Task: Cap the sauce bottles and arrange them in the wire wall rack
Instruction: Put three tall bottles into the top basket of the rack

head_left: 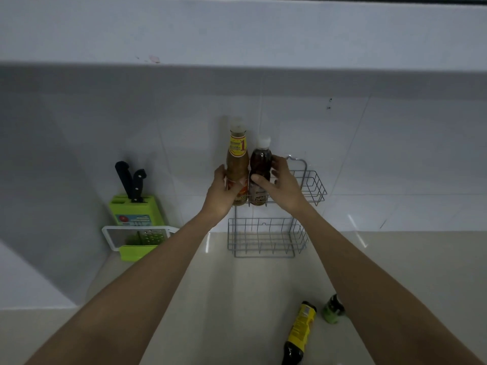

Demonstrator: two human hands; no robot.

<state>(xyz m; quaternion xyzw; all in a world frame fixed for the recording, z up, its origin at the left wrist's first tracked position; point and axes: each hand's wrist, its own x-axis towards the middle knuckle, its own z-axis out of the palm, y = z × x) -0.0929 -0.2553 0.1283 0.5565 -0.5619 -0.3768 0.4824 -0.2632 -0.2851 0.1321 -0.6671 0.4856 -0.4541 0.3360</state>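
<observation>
Left hand (220,189): a tall capped bottle of tan sauce (237,164) is being gripped low on its body, the fingers (238,187) wrapped around its label.
Right hand (280,184): a shorter dark bottle (260,169) with a white cap is being held, the thumb pressed on its front and the other fingers (276,160) curled behind it.
Bottles: both are being kept upright, side by side and touching, in the upper basket of the wire wall rack (311,185).
Lower basket (266,237): nothing is being held in it.
Worktop (237,299): a dark bottle with a yellow label (299,335) is lying on its side; a small green-labelled bottle (334,309) is standing just beside it.
Left corner: two black-handled knives are being stored in a green knife block (135,210), with a green and white grater (137,239) in front.
</observation>
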